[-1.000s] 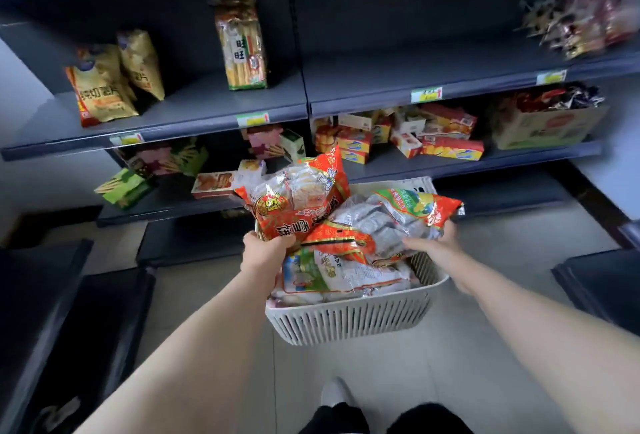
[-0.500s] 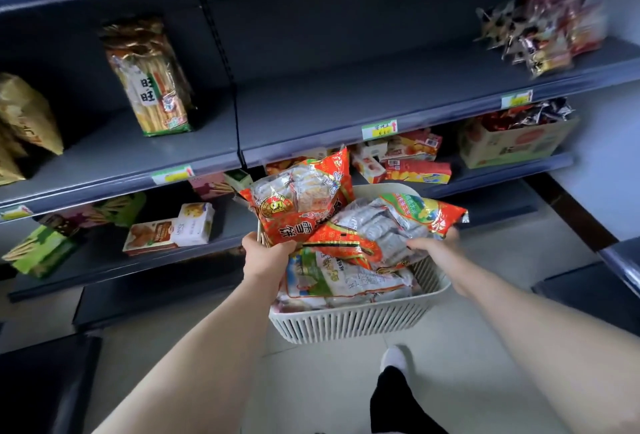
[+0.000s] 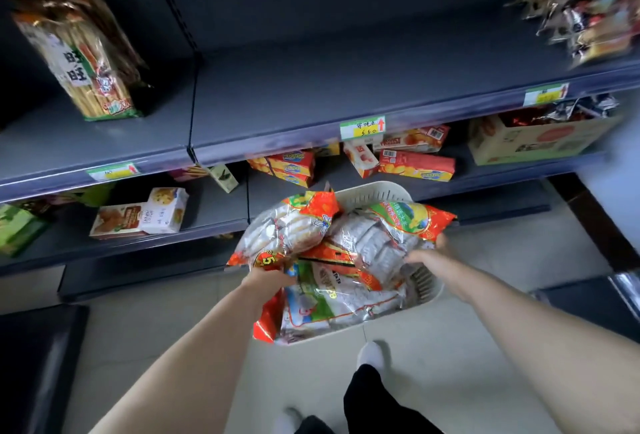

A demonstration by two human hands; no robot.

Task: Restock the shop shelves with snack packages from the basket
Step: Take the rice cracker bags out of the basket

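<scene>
Beside grey shelves (image 3: 311,87), basket (image 3: 374,191) above tiled floor (image 3: 502,253).

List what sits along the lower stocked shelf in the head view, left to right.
Green box → white cookie box → stacked orange boxes → flat red box → open cardboard carton.

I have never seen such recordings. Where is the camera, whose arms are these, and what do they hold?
No machine here: the arms are a person's, and the one camera sits on their head, looking down. The left hand grips the lower edge of a red-and-clear snack bag atop a white basket full of similar bags. The right hand is at the basket's right rim, against a second bag; its grip is hidden. Ahead, a grey shelf carries a tall cracker pack; biscuit boxes lie one shelf below.
</scene>
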